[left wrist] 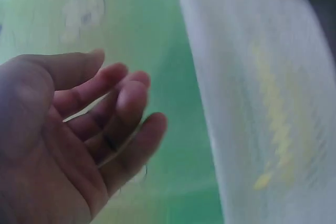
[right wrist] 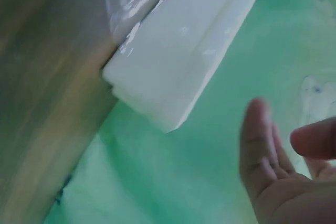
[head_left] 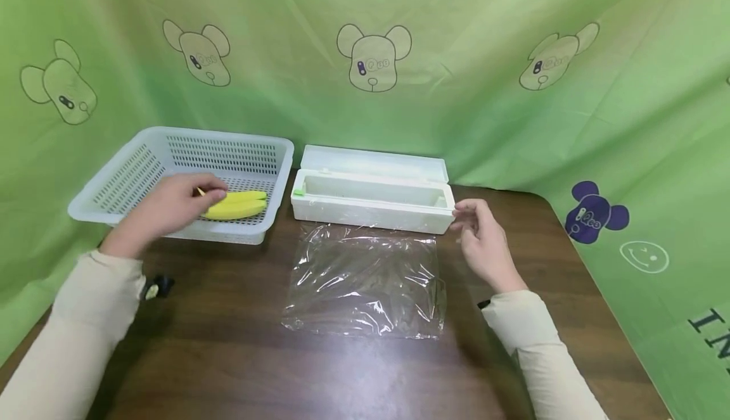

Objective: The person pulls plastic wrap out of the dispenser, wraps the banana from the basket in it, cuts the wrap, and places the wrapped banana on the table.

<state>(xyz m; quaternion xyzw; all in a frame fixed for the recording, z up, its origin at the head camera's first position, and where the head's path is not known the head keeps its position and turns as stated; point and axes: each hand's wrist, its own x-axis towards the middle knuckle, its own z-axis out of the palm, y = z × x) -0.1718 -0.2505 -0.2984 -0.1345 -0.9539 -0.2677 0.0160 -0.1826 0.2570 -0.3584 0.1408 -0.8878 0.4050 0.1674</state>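
Over the white perforated basket (head_left: 85, 208) hovers my left hand (head_left: 182, 199), its fingers loosely curved. The left wrist view shows that hand (left wrist: 79, 124) holding nothing. Two yellow bananas (head_left: 236, 210) lie in the basket beside its fingertips, partly covered by the hand in the head view. My right hand (head_left: 481, 242) is at the right end of the white cling film box (head_left: 365, 214), fingers slightly bent; in the right wrist view it is apart from the box and holds nothing. A clear sheet of cling film (head_left: 367, 280) lies flat on the table in front of the box.
The box's translucent lid (head_left: 376, 163) stands raised at its back. A small green piece (head_left: 299, 192) sits at the box's left end. Brown wood-grain table (head_left: 228, 356) lies under everything. A green printed curtain (head_left: 456, 59) hangs behind and along the sides.
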